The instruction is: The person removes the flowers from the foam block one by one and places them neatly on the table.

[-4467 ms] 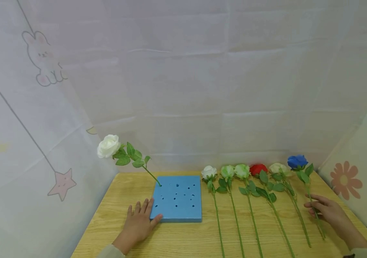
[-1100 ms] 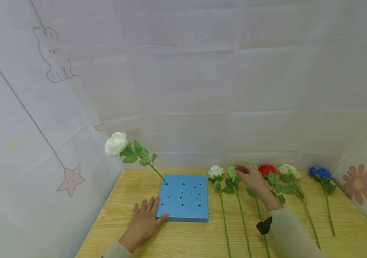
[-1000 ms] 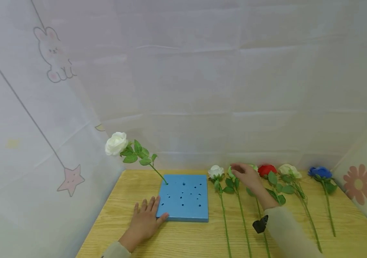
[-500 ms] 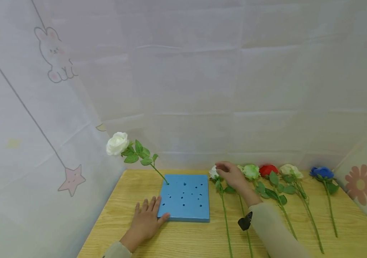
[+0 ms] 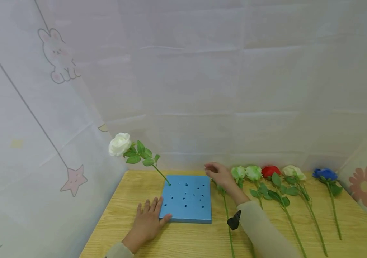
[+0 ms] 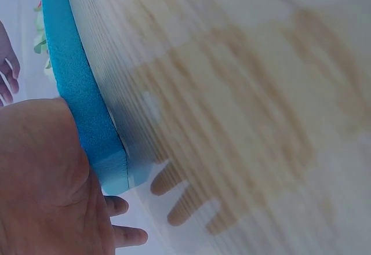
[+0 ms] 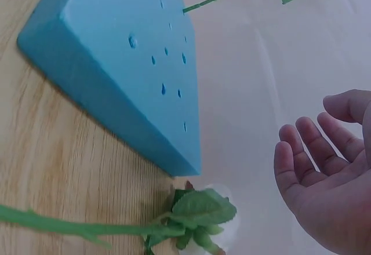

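My left hand [image 5: 147, 224] rests at the left front corner of a blue foam block [image 5: 186, 214], fingers spread and straight, thumb along its front edge. A white rose [image 5: 120, 144] stands tilted left, its stem [image 5: 161, 174] in the block's back left hole. My right hand [image 5: 220, 175] hovers by the block's back right corner, fingers loosely bent, with nothing in them in the right wrist view. Below it lies another white rose, whose leaf [image 7: 204, 207] and stem [image 7: 87, 228] show in that view; the hand hides its bloom in the head view.
To the right lie two pale green roses, one [image 5: 238, 172] beside the other [image 5: 253, 172], then a red rose [image 5: 269, 171], a cream rose [image 5: 294, 172] and a blue rose [image 5: 324, 174] on the wooden table [image 5: 118, 200]. A pale cloth [image 5: 183, 89] hangs behind.
My right hand has let go of the blue rose, which now lies farther right, and has moved left over the row to the white rose. My left hand stays at the block.
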Available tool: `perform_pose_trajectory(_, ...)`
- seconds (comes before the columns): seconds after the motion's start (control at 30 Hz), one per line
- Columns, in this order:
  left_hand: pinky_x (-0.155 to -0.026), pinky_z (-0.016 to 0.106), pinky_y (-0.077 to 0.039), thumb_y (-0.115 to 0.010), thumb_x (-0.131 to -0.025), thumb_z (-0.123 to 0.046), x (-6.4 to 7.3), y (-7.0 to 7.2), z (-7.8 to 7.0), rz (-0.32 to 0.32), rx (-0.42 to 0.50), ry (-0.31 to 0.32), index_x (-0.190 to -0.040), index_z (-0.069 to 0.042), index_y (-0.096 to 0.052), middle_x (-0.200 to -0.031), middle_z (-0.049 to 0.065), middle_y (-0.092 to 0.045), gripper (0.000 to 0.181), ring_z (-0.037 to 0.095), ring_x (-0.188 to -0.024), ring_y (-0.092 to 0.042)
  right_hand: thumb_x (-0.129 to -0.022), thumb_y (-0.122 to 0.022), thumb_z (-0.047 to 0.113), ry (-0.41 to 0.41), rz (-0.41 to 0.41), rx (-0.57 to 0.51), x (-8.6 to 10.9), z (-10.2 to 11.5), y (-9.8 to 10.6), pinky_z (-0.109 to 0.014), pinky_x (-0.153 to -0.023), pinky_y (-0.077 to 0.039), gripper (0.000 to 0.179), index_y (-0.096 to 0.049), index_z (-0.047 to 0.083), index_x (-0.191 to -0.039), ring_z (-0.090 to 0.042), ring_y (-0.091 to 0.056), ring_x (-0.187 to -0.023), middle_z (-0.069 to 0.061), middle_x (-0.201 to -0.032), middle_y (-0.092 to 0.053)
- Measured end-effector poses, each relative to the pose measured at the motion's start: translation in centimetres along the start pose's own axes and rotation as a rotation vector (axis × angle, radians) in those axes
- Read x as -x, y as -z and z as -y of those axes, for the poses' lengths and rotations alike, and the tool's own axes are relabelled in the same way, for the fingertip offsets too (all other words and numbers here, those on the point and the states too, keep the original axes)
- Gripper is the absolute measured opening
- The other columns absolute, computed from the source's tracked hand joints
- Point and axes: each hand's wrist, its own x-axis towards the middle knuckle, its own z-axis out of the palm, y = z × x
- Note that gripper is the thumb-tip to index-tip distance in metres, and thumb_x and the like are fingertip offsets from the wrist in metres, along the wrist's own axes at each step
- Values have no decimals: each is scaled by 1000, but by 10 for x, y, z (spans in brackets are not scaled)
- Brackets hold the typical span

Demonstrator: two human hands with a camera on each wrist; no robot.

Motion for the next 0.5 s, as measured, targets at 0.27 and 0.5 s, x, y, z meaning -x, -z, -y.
perform_pose_trajectory(0.27,-117,72,-11,-35,-98,-74,-2,-2,2,-2,-7,3,-164,-15,-22,-165,13,-28,89,47,-150,-24,-101,-65,15,9,24,-41,-6,4,-18,-45,-95,-54,32,-65,10,-132,-26,-63,-114,-5,-121,-68)
perform_pose_trajectory(0.5,-116,72,-10,-36,-98,-73,-2,-3,2,-14,-6,-2,-163,-14,-23,-165,14,-29,89,48,-149,-25,-101,-65,16,9,55,-76,-14,2,-35,-45,-96,-54,31,-65,13,-132,-26,-63,-115,-8,-124,-68)
